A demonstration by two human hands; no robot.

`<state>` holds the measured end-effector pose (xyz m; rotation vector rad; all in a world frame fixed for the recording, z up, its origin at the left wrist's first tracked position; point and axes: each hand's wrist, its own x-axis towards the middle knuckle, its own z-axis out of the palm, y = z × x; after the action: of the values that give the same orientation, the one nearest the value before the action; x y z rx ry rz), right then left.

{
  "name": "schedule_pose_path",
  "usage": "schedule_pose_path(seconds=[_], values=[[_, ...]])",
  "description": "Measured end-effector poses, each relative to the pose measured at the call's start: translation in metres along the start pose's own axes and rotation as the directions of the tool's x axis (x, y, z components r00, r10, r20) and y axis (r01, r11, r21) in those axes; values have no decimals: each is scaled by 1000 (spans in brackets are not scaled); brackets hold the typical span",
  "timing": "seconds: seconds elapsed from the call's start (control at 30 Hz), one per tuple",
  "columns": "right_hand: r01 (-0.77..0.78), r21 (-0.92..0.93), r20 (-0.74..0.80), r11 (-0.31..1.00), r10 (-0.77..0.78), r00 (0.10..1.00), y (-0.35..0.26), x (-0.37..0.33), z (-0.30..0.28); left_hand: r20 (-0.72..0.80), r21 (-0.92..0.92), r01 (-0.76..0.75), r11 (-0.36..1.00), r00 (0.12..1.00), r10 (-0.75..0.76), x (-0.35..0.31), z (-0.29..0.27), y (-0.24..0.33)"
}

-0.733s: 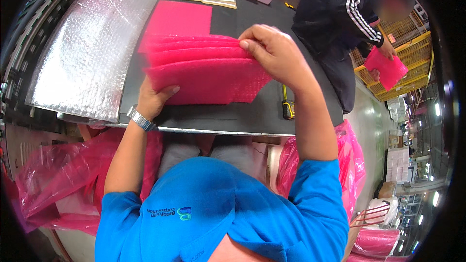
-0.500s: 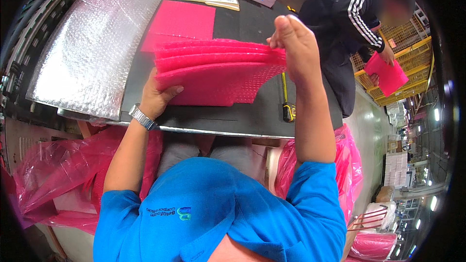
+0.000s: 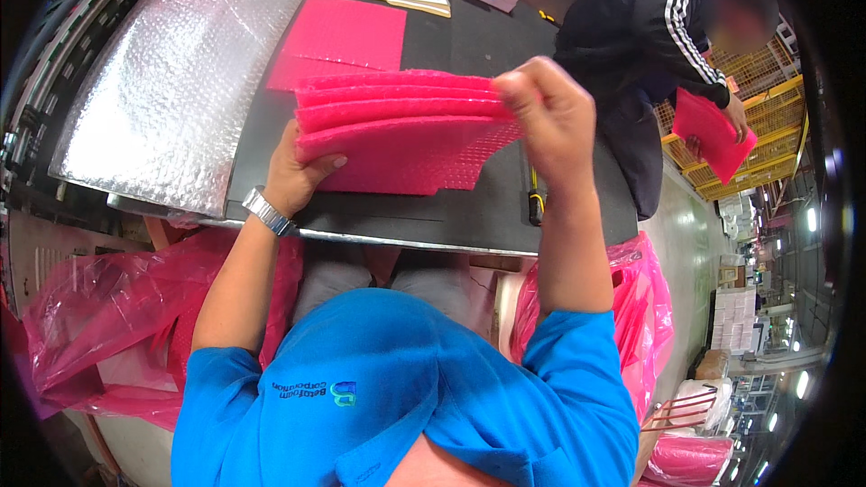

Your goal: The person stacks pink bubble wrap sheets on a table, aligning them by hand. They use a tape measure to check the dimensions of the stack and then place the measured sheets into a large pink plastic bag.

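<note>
Table (image 3: 388,227): dark-topped, spans the upper middle.
Silver bubble sheet (image 3: 176,81): lies flat on the table's left side.
Pink bubble stack (image 3: 388,153): held over the table's near part, layers fanned along the top edge.
Flat pink piece (image 3: 347,32): lies behind the stack.
Right hand (image 3: 552,117): fingers curled, gripping the stack's upper right corner.
Left hand (image 3: 293,171): grips the left end, thumb on the near face.
Tape measure (image 3: 536,208): on the table.
</note>
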<state>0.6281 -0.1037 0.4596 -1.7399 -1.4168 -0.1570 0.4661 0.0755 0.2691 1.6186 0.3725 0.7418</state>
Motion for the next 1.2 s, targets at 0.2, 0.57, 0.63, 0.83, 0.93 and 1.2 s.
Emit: schedule_pose_path(seconds=[0.2, 0.57, 0.63, 0.83, 0.93, 1.2], values=[[420, -400, 228, 815, -355, 907, -3, -13, 24, 23, -11, -24, 1000, 999, 25, 2, 0, -1], [389, -266, 66, 882, -386, 920, -21, -15, 50, 6, -47, -53, 997, 999, 54, 2, 5, -1], [424, -284, 102, 860, -412, 905, -20, -15, 53, -9, -30, -82, 996, 997, 81, 1, 8, 2], [188, 333, -190, 924, -129, 973, -26, -4, 38, -27, -24, -80, 996, 996, 80, 1, 8, -2], [367, 34, 16, 930, -367, 930, -40, 8, 50, -51, -59, -114, 992, 993, 111, 0, 8, -4], [385, -122, 120, 915, -371, 921, -53, 9, 101, -116, 286, -242, 927, 952, 284, 1, 3, -3]])
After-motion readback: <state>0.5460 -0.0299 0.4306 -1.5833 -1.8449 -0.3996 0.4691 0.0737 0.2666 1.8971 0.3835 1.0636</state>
